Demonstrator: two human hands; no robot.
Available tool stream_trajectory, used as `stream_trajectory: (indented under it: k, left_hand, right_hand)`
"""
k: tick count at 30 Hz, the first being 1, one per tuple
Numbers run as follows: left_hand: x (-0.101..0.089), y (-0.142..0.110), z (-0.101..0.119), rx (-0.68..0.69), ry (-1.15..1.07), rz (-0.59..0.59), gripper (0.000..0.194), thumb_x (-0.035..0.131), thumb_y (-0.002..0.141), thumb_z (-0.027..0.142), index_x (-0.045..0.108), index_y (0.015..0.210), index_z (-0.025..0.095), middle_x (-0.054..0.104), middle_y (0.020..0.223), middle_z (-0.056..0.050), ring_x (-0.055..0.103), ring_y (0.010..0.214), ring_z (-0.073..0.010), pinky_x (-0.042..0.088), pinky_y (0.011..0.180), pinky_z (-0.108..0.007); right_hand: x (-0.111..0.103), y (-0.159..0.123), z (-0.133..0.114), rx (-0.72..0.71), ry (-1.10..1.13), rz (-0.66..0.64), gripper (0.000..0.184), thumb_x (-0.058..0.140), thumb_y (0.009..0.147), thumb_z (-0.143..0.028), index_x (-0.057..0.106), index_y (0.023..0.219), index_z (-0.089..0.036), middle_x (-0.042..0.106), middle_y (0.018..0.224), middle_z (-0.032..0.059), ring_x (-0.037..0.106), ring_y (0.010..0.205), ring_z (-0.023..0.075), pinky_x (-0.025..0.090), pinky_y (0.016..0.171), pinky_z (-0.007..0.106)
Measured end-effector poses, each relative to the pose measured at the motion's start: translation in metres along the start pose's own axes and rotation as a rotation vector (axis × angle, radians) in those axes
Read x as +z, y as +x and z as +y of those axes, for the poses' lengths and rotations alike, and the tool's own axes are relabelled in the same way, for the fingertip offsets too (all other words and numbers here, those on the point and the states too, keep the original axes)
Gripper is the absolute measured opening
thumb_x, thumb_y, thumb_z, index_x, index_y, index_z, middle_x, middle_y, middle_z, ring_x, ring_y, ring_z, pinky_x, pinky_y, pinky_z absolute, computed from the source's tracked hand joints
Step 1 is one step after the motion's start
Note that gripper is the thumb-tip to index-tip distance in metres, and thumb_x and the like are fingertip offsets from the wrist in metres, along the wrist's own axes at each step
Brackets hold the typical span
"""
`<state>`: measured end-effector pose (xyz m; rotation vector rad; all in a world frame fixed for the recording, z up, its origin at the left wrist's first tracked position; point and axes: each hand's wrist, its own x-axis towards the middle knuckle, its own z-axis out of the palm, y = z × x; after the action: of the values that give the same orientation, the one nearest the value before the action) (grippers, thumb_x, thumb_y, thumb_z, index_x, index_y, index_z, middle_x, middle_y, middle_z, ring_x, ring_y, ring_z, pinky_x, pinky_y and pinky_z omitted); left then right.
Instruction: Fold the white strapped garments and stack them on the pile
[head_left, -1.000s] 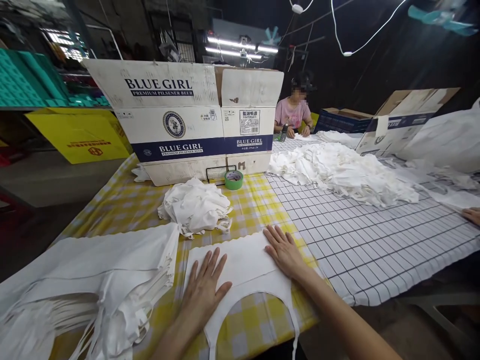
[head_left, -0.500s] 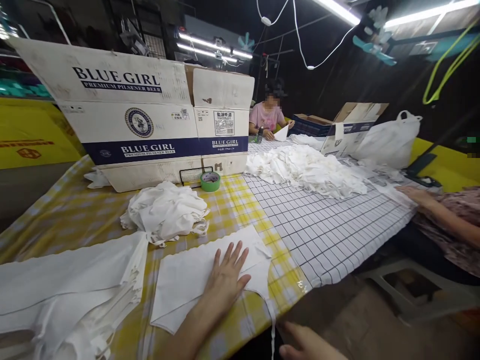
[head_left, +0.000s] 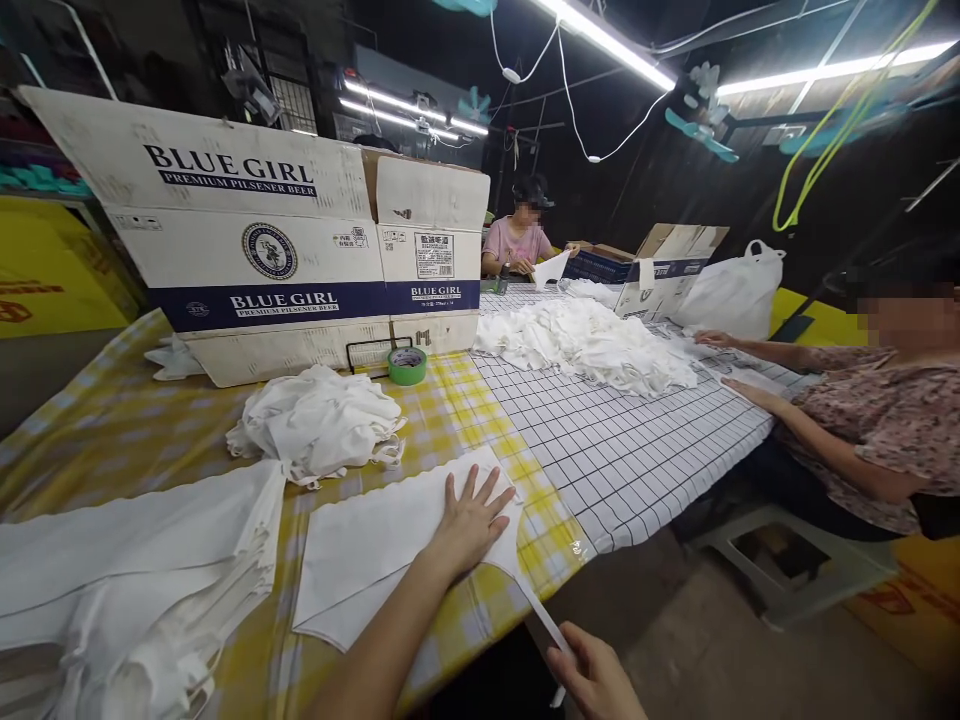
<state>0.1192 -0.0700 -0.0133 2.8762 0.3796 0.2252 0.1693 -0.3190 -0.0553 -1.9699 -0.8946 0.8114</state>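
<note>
Fingers spread, the left hand (head_left: 472, 525) lies flat on a white cloth piece (head_left: 367, 545) near its right end, while the right hand (head_left: 596, 672), well apart from it, is closed on the piece's narrow strap (head_left: 538, 608) just past the table edge. One second ago both hands lay flat on the piece; half a second ago the right was off the cloth, beside the strap hanging down. Now the strap slants outward to its fingers.

The piece lies on the yellow checked cloth (head_left: 446, 410) at the near edge of the table. Left of it is a stack of white pieces (head_left: 135, 560); behind it, a crumpled white pile (head_left: 315, 420). Farther back, green tape (head_left: 407, 373) sits before a large printed carton (head_left: 315, 250).

To the right, a bigger white heap (head_left: 585, 340) rests on gridded cloth (head_left: 577, 440). Beyond, a person in pink (head_left: 514, 240) holds up a white piece, hands raised from the tabletop since one second ago. The view has turned right, bringing a person in a patterned top (head_left: 862, 420) into sight, where only a hand showed at first.
</note>
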Motion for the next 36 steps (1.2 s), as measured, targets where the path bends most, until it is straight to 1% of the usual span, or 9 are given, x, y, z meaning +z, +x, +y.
stream_trajectory:
  k: [3, 9, 13, 17, 21, 28, 32, 34, 36]
  left_hand:
    - [0.0, 0.001, 0.001, 0.006, 0.004, -0.01, 0.043, 0.034, 0.09, 0.037, 0.033, 0.132, 0.043, 0.015, 0.149, -0.001, 0.005, 0.135, -0.0377, 0.0, 0.097, -0.069]
    - [0.005, 0.005, 0.004, -0.038, 0.021, -0.053, 0.043, 0.034, 0.089, 0.041, 0.032, 0.132, 0.044, 0.012, 0.15, -0.002, 0.001, 0.134, -0.0401, -0.002, 0.096, -0.069]
    - [0.011, 0.006, 0.005, -0.069, 0.025, -0.037, 0.048, 0.037, 0.087, 0.04, 0.03, 0.135, 0.041, 0.011, 0.15, -0.004, -0.001, 0.134, -0.0403, -0.004, 0.096, -0.069]
    - [0.016, 0.006, 0.006, -0.07, 0.027, -0.013, 0.05, 0.037, 0.087, 0.041, 0.027, 0.136, 0.039, 0.008, 0.15, -0.005, 0.0, 0.134, -0.0397, -0.006, 0.096, -0.068]
    - [0.019, 0.003, 0.005, -0.068, 0.035, 0.036, 0.051, 0.037, 0.087, 0.046, 0.028, 0.136, 0.037, 0.01, 0.15, -0.006, 0.0, 0.135, -0.0382, -0.007, 0.098, -0.066]
    - [0.022, 0.0, 0.003, -0.03, 0.052, 0.147, 0.051, 0.038, 0.087, 0.046, 0.034, 0.135, 0.031, 0.022, 0.147, -0.01, 0.012, 0.135, -0.0313, 0.0, 0.104, -0.059]
    - [0.005, -0.002, 0.027, 0.053, -0.049, 0.213, 0.05, 0.04, 0.087, 0.031, 0.033, 0.136, 0.024, 0.025, 0.146, -0.011, 0.017, 0.135, -0.0257, 0.0, 0.108, -0.054]
    - [-0.01, -0.009, 0.053, 0.098, -0.256, 0.21, 0.049, 0.038, 0.088, 0.028, 0.032, 0.137, 0.022, 0.033, 0.143, -0.009, 0.024, 0.133, -0.0234, 0.006, 0.109, -0.051]
    - [-0.026, -0.019, 0.082, 0.128, -0.591, 0.15, 0.046, 0.033, 0.091, 0.032, 0.033, 0.136, 0.024, 0.046, 0.134, -0.007, 0.039, 0.124, -0.0204, 0.021, 0.108, -0.044]
  right_hand:
    - [-0.025, -0.02, -0.004, -0.021, -0.232, 0.034, 0.034, 0.041, 0.084, -0.046, 0.046, 0.064, -0.019, 0.041, 0.056, -0.0032, 0.039, 0.054, 0.0114, 0.027, 0.052, 0.023]
    - [-0.078, -0.056, -0.016, 0.007, -0.419, 0.028, 0.014, 0.04, 0.084, -0.029, 0.052, 0.082, -0.022, 0.048, 0.06, -0.0033, 0.044, 0.054, 0.0117, 0.029, 0.052, 0.021]
    - [-0.103, -0.076, -0.035, 0.02, -0.552, 0.013, 0.019, 0.038, 0.086, -0.029, 0.054, 0.079, -0.023, 0.051, 0.057, -0.0028, 0.048, 0.054, 0.0126, 0.03, 0.052, 0.021]
    - [-0.113, -0.094, -0.06, -0.042, -0.658, 0.035, 0.028, 0.034, 0.089, -0.036, 0.055, 0.077, -0.024, 0.058, 0.062, -0.0003, 0.055, 0.058, 0.015, 0.034, 0.054, 0.022]
    - [-0.114, -0.106, -0.079, -0.132, -0.671, 0.127, 0.024, 0.032, 0.091, -0.036, 0.053, 0.085, -0.026, 0.057, 0.059, -0.0013, 0.054, 0.051, 0.0148, 0.036, 0.051, 0.022]
    - [-0.121, -0.092, -0.096, -0.232, -0.745, 0.131, 0.028, 0.03, 0.092, -0.032, 0.055, 0.082, -0.025, 0.056, 0.061, 0.0002, 0.053, 0.051, 0.014, 0.037, 0.052, 0.023]
    - [-0.134, -0.076, -0.117, -0.281, -0.816, 0.045, 0.026, 0.035, 0.092, -0.028, 0.06, 0.088, -0.025, 0.059, 0.073, 0.002, 0.056, 0.062, 0.0137, 0.037, 0.056, 0.022]
    - [-0.135, -0.068, -0.129, -0.287, -0.826, 0.012, 0.024, 0.035, 0.09, -0.022, 0.058, 0.097, -0.025, 0.061, 0.076, 0.0015, 0.056, 0.065, 0.014, 0.037, 0.058, 0.022]
    - [-0.131, -0.058, -0.139, -0.274, -0.826, -0.033, 0.023, 0.039, 0.085, -0.016, 0.054, 0.101, -0.023, 0.062, 0.074, 0.0006, 0.056, 0.065, 0.014, 0.035, 0.057, 0.022]
